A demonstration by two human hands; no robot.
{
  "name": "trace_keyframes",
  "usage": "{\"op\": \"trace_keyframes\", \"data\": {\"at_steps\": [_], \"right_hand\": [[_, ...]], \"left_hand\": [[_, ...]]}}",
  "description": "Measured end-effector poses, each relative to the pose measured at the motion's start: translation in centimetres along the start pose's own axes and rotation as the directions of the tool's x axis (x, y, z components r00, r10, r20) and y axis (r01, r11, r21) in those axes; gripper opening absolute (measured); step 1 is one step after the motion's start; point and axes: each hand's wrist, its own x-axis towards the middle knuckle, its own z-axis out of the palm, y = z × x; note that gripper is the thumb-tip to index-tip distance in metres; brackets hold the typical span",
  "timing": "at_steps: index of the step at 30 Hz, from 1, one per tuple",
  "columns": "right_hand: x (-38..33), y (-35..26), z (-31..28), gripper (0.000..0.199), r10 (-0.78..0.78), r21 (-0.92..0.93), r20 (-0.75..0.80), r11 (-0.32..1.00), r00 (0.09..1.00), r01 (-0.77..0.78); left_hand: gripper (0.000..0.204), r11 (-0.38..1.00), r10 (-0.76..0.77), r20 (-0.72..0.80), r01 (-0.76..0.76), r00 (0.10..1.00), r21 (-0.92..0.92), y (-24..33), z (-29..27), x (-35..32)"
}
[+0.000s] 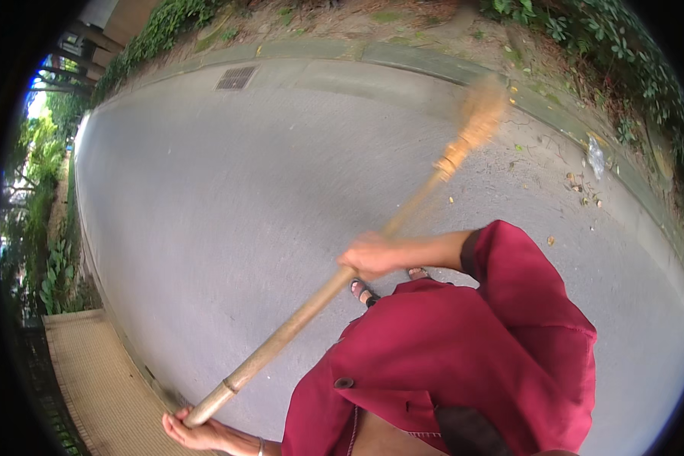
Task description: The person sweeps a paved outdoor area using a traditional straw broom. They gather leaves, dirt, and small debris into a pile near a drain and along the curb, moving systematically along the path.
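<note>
You are holding a long broom [315,305] slantwise across your body, its bamboo handle running from the lower left up to the bristle head [482,114] at the upper right. Your left hand [192,431] is curling around the butt end of the handle, fingers bent under it, and your right hand [371,255] is closing around the shaft farther up, its outline blurring. The bristles are smearing beside the kerb [418,64], so you cannot tell whether they are touching the ground. A crumpled piece of clear plastic [596,158] is lying by the kerb to the right of the bristles; whether it is a bag with anything inside, you cannot tell. Dry leaves [583,188] are lying scattered just beside it. The kerb is curving along the far side and down the right, with soil and green plants [604,49] rising behind it. A slotted drain grate [236,78] is sitting near the kerb at the upper left. Grey road [197,205] is opening widely left of the handle, and tan paving [102,380] is bordering it at the lower left. Your sandalled feet [362,290] are showing just below your right hand
</note>
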Motion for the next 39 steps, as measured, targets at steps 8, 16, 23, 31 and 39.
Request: {"op": "trace_keyframes", "data": {"at_steps": [8, 16, 23, 31, 39], "right_hand": [[3.6, 17.7, -3.8, 0.013, -0.16, -0.168, -0.569, 0.983, 0.806, 0.077], [-11.6, 17.1, 1.4, 0.011, 0.168, 0.031, -0.778, 0.973, 0.605, -0.231], [-30.3, 15.1, 11.8, 0.009, 0.572, -0.074, -0.481, 0.729, 0.665, -0.68], [-33.8, 6.0, 12.1, 0.011, 0.421, -0.118, -0.382, 0.86, 0.822, -0.496], [-30.3, 7.6, 4.8, 0.008, -0.086, -0.137, -0.372, 0.99, 0.924, 0.037]], "left_hand": [[0.024, 0.877, 0.427, 0.53, -0.479, 0.733, -0.042, 5.7, 14.2, -15.7], [0.022, 0.924, 0.382, 0.62, -0.272, 0.686, -0.269, 8.2, 18.2, -17.3], [0.017, 0.977, -0.198, 0.717, 0.192, 0.669, 0.091, 0.6, 9.5, -25.5], [0.017, 0.982, -0.183, 0.432, 0.188, 0.883, 0.032, 7.0, -0.2, -24.2], [0.013, 0.473, 0.666, 0.34, -0.728, 0.664, 0.496, 23.0, -3.3, -33.4]]}}
